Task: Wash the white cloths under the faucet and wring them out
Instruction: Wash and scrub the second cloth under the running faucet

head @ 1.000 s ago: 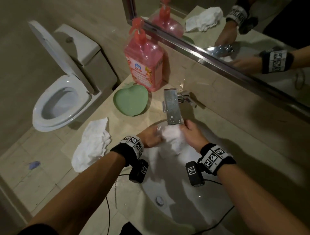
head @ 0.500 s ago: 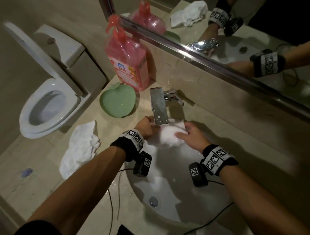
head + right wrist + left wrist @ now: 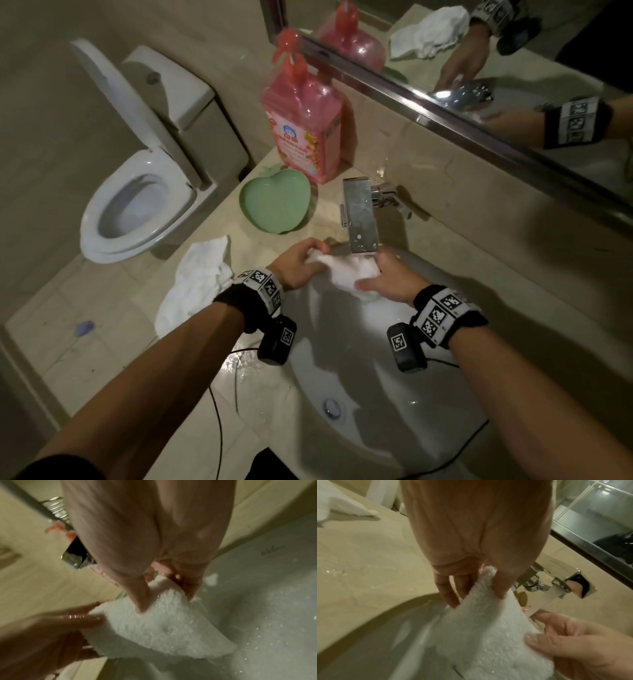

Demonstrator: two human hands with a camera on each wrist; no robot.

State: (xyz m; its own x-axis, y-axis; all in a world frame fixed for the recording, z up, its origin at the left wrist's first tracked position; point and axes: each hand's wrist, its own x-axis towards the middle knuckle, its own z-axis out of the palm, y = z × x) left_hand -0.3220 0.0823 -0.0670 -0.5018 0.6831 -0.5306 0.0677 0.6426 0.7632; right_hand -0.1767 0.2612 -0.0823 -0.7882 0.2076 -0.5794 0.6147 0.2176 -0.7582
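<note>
A wet white cloth [image 3: 346,272] is stretched between both hands over the white sink [image 3: 376,394], right under the chrome faucet [image 3: 361,219]. My left hand [image 3: 301,262] pinches its left end between thumb and fingers [image 3: 447,588]. My right hand [image 3: 383,281] grips the right end, thumb on top [image 3: 140,599]. In the left wrist view water streams from the spout [image 3: 556,592] onto the cloth [image 3: 488,635]. The right wrist view shows the cloth [image 3: 163,622] sparkling with drops. A second white cloth [image 3: 195,281] lies crumpled on the counter left of the sink.
A pink soap bottle [image 3: 303,126] and a green apple-shaped dish [image 3: 274,202] stand behind the sink on the left. A mirror [image 3: 479,51] runs along the wall. A toilet [image 3: 137,192] with raised lid is beside the counter. Black cables [image 3: 219,411] trail from my wrist cameras.
Both hands have drawn apart a little, spreading the bunched cloth out under the faucet. The head view has shifted slightly.
</note>
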